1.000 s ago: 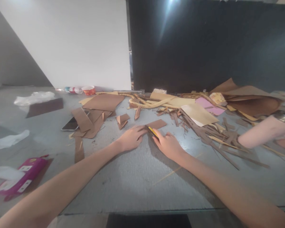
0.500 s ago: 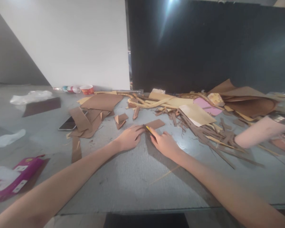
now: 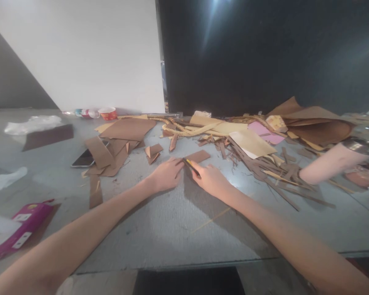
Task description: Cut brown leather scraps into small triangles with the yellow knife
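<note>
My right hand (image 3: pixel 209 177) is closed around a slim yellow-and-black utility knife (image 3: pixel 191 166), whose tip points up and left toward my left fingertips. My left hand (image 3: pixel 167 174) lies with its fingers stretched out on the table, the fingertips beside the knife's tip. Just beyond both hands is a flat brown piece of leather-like sheet (image 3: pixel 199 155), its near left end partly hidden by the fingers. I cannot tell whether the blade touches it. Small folded brown scraps (image 3: pixel 153 153) lie left of it.
Brown sheets partly cover a phone (image 3: pixel 83 159) at the left. A magenta pack (image 3: pixel 30 223) lies nearer, and a paper cup (image 3: pixel 107 113) stands at the back. Strips and offcuts (image 3: pixel 252 162) are heaped on the right, beside a pink tumbler (image 3: pixel 329 164) lying on its side.
The whole view has shifted slightly, so things appear a little further left and up. The knife is turned a little in my right hand. My left hand stays by its tip.
</note>
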